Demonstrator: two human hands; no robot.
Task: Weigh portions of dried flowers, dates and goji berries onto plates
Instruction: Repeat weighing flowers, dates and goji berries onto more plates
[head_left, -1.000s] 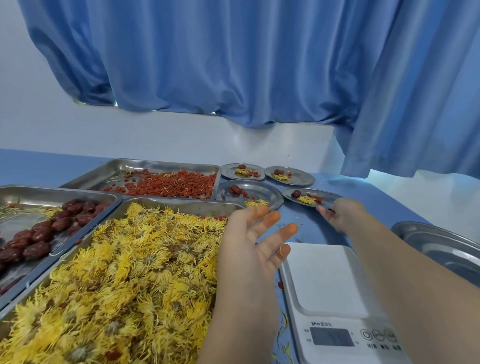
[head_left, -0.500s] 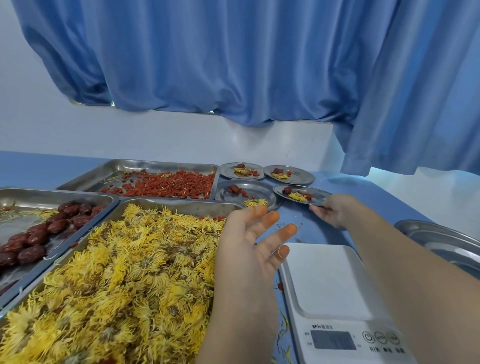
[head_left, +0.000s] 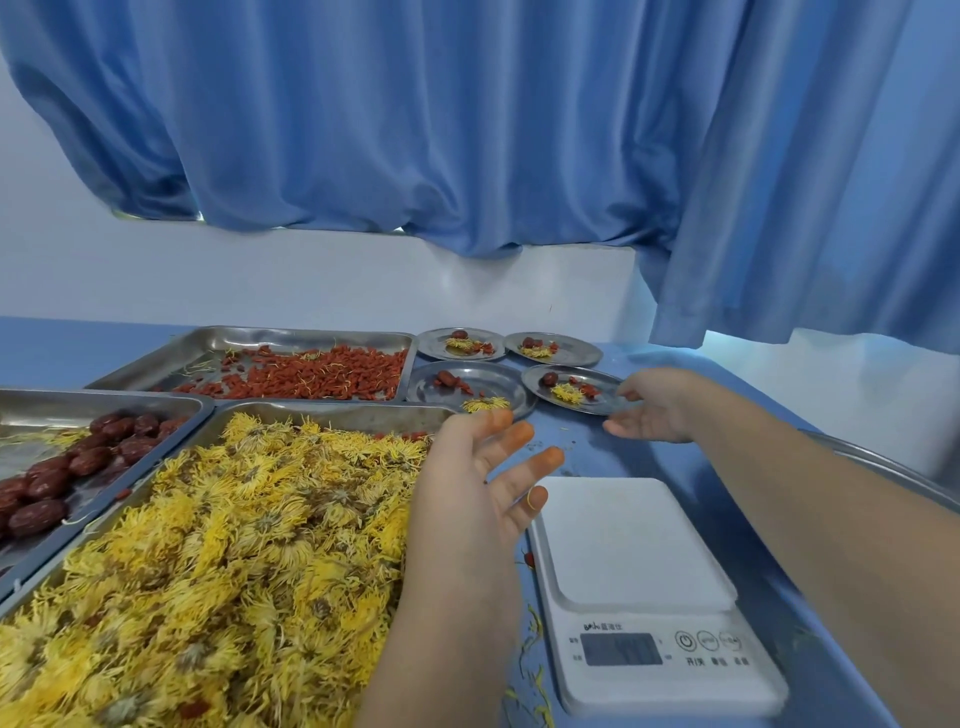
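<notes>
My left hand (head_left: 483, 467) hovers with spread fingers, stained orange at the tips, between the tray of yellow dried flowers (head_left: 234, 545) and the white digital scale (head_left: 634, 551); it holds nothing. My right hand (head_left: 654, 408) reaches far forward, its fingertips at the right rim of a small steel plate (head_left: 592, 407) that holds a date, flowers and goji berries. Another portioned plate (head_left: 485, 376) lies just left of it. Goji berries (head_left: 322, 371) fill the far tray and dates (head_left: 62, 473) lie in the left tray.
Two more filled small plates (head_left: 431, 343) (head_left: 582, 354) sit at the back near the wall. A large steel basin's rim (head_left: 893, 470) shows behind my right forearm. Loose petals litter the blue table (head_left: 582, 441). Blue curtains hang beyond.
My right hand has moved left and a little away from me, and the small plate at its fingertips has slid left toward the other plates. My left hand has stayed in place.
</notes>
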